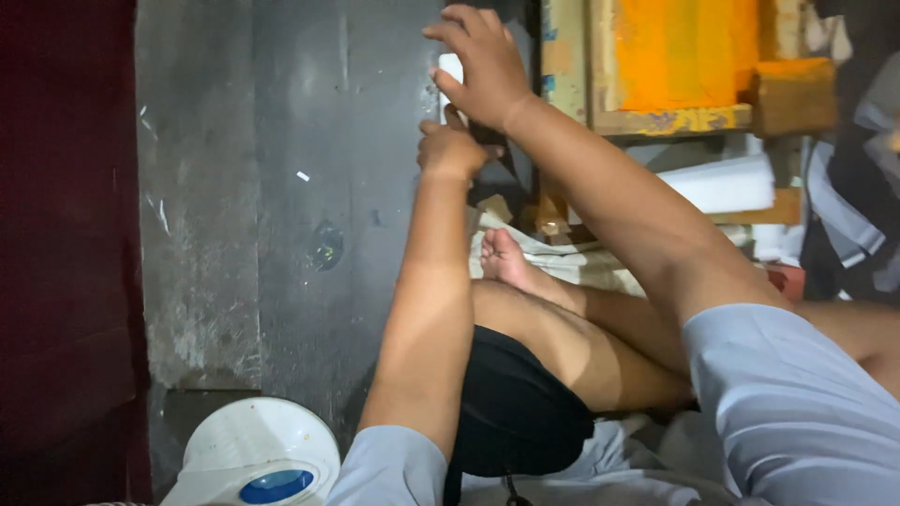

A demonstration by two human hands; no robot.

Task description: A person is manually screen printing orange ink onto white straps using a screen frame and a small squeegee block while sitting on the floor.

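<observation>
A: We had our right hand [483,66] up at the top centre of the frame, fingers curled over a small white flat piece [450,70], thumb against its edge; it looked like a grasp.

B: And our left hand [450,150] sat just below it, bunched into a loose fist. We couldn't tell whether it pinched anything.

A: Both hovered over the dark grey floor [281,187], scuffed, chalky and streaked with white.

B: To the upper right stood a rough wooden frame [656,120], its screen [684,47] caked in bright orange.

A: Lower down we saw a bare foot [506,258] on crumpled pale cloth, and a smooth white plastic fan base [253,450] at the bottom left.
</observation>
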